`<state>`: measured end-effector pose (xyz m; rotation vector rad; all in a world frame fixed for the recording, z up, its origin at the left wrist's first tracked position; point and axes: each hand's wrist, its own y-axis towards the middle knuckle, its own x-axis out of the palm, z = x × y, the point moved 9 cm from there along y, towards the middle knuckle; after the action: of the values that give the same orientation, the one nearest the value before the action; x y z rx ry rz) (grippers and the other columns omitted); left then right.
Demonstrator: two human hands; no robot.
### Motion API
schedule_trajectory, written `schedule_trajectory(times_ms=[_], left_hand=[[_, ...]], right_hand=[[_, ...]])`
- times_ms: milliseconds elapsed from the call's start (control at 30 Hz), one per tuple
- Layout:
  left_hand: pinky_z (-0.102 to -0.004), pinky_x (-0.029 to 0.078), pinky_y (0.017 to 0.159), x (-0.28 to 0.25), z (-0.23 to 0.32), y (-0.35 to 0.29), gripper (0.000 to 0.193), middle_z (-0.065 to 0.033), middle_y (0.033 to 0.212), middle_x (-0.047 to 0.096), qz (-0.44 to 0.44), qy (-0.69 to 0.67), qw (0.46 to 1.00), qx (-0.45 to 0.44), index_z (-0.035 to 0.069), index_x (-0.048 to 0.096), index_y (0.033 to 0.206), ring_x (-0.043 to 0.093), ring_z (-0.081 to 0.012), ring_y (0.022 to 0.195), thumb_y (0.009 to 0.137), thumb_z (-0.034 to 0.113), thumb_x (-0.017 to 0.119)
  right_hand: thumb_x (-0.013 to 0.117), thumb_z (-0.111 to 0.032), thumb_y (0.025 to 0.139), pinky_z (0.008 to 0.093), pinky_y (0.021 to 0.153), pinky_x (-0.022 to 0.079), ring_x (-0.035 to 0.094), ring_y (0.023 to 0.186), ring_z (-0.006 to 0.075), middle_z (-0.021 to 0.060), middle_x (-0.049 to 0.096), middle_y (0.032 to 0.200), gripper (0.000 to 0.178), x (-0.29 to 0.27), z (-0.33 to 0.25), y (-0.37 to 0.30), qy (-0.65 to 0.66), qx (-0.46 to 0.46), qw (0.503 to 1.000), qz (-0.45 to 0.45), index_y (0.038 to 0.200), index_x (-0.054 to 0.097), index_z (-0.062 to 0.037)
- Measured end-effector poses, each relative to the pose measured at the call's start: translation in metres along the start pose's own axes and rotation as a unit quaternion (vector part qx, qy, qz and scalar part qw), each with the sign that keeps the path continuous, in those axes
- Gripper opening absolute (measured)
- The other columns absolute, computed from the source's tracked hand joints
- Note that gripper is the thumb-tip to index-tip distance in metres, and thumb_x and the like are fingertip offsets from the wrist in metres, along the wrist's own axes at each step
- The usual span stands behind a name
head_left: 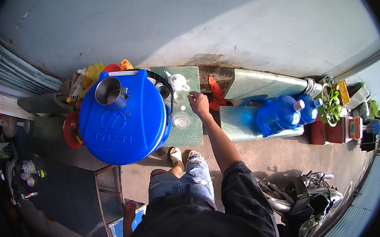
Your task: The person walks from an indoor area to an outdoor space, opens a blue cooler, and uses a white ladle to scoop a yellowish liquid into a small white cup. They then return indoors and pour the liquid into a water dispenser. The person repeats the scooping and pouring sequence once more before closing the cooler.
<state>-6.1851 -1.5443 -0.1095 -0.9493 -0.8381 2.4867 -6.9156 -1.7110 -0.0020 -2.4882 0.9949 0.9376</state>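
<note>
A: Where does the white porcelain teapot (177, 82) lie from the right hand (199, 105)?

B: Near it, between ten and eleven o'clock, on the speckled green stone tabletop (183, 138). Its long axis seems to run from ten to four, spout toward ten.

A: And the clear round glass (181, 120)?

B: Also near, between seven and eight o'clock.

A: How do the hands stand?

B: The right is nearer, fingers curled well in; whether they pinch anything small, I can't tell. The left hand (129, 210) is well apart, at seven o'clock, its grip too unclear to judge.

A: Edges and room?

B: The tabletop's three o'clock edge passes close by the right wrist. The big blue plastic cooler (147, 115) crowds nine; bare stone shows at six, beyond the glass.
</note>
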Motion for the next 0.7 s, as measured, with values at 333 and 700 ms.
schedule_trajectory(times_ms=[333, 700], left_hand=[[-0.0310, 0.052, 0.062, 0.027, -0.024, -0.159, 0.048, -0.0088, 0.096, 0.065, 0.177, -0.246, 0.902, -0.306, -0.001, 0.057, 0.129, 0.062, -0.0192, 0.069, 0.095, 0.031, 0.068], [-0.0280, 0.036, 0.057, 0.139, 0.050, -0.170, 0.047, 0.0056, 0.067, 0.038, 0.024, -0.215, 0.946, -0.242, 0.009, 0.046, 0.075, 0.038, -0.0093, 0.061, 0.097, 0.045, 0.067]], right_hand=[[0.069, -0.032, 0.090, 0.0488, 0.087, 0.056, 0.067, 0.101, 0.0398, 0.0179, 0.064, 0.110, 0.031, 0.132, 0.011, 0.154, -0.152, -0.144, 0.967, -0.142, 0.116, 0.068, -0.0163], [0.065, -0.022, 0.091, 0.0451, 0.078, 0.056, 0.070, 0.086, 0.0410, 0.0251, 0.071, 0.091, 0.027, 0.100, 0.028, 0.177, 0.050, -0.144, 0.986, -0.063, 0.102, 0.075, 0.0002]])
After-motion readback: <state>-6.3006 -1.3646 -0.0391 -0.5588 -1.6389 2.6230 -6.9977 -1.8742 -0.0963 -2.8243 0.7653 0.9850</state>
